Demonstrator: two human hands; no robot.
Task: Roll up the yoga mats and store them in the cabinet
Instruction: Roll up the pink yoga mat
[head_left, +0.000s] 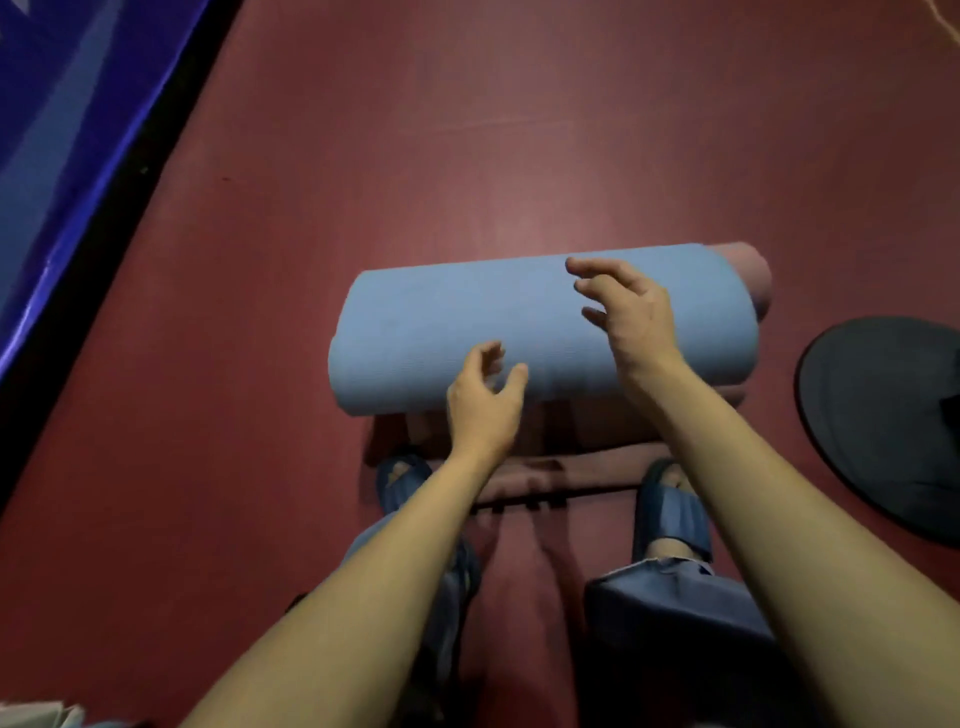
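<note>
Two loosely spread hands, left hand (483, 400), right hand (631, 312), over blue rolled mat (441, 327)

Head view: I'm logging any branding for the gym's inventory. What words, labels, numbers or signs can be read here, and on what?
No readable text anywhere.
Rolled blue yoga mat: plain, no label or logo visible.
Pink mat behind it: plain.
Black round object at right: no marking seen.
Blue surface at upper left: pale shapes only, no readable letters.
</note>
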